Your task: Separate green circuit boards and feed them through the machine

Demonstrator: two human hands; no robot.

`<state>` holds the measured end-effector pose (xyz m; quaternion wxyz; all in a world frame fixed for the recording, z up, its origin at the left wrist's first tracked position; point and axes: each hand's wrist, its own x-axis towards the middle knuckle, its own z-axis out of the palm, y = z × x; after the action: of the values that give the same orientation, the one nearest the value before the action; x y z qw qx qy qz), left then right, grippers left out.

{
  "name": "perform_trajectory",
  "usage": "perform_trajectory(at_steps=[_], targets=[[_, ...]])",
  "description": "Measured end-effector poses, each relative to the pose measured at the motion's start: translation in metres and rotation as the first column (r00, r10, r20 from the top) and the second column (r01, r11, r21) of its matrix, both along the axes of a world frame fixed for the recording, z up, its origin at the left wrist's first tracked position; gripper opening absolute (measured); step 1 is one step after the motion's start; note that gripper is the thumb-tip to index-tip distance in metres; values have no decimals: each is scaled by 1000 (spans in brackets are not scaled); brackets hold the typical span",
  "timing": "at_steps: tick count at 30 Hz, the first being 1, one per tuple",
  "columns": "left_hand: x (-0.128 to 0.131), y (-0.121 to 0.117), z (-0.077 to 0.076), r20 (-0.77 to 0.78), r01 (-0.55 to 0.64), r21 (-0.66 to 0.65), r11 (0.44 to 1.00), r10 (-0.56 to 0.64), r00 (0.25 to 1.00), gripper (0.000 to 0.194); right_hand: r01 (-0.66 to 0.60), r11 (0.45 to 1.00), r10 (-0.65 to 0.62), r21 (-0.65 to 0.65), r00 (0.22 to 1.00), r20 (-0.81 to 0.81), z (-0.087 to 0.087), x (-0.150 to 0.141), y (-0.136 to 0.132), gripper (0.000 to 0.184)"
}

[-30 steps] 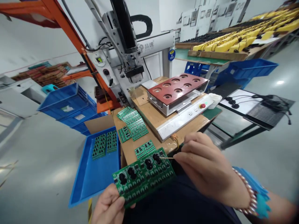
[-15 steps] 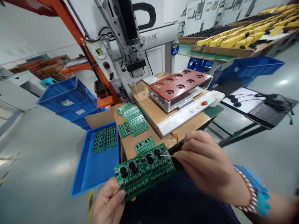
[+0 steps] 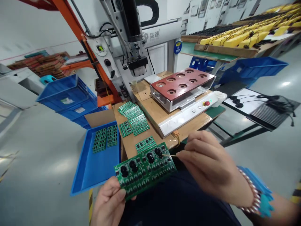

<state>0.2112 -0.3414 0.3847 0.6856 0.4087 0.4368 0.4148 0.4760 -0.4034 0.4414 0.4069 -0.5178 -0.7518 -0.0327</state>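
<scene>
My left hand (image 3: 110,199) grips a green circuit board (image 3: 144,182) by its lower left corner, thumb on top. Black glossy blobs sit in a row along the board's upper half. Between the thumb and fingertips of my right hand (image 3: 207,163) is a thin wooden toothpick (image 3: 169,155). Its tip is at the rightmost black blob (image 3: 158,152). Just behind the held board, a smaller-looking circuit board (image 3: 145,143) with black blobs lies on the bench. Several more green boards (image 3: 137,117) are piled farther back.
A blue tray (image 3: 94,172) with stacked boards stands at the left, blue crates (image 3: 63,94) behind it. On the wooden bench (image 3: 129,150) is a machine with a red plate with round holes (image 3: 183,83) and a control strip (image 3: 178,119). A side table (image 3: 249,103) carries black cables.
The view has tilted, so the surroundings and the held board sit slightly higher in the picture. Both hands keep their holds, the toothpick tip staying by the rightmost blob.
</scene>
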Motion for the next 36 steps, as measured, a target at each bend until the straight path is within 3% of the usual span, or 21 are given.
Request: perform_trajectory(at_steps=[10, 36], targets=[[-5, 2, -6, -16, 8, -4, 1000, -8, 1000, 13, 4, 1000, -4, -9, 1000, 4, -2, -4, 2, 18], [-5, 3, -5, -24, -14, -28, 1000, 13, 1000, 15, -7, 1000, 7, 18, 1000, 28, 0, -6, -2, 17]])
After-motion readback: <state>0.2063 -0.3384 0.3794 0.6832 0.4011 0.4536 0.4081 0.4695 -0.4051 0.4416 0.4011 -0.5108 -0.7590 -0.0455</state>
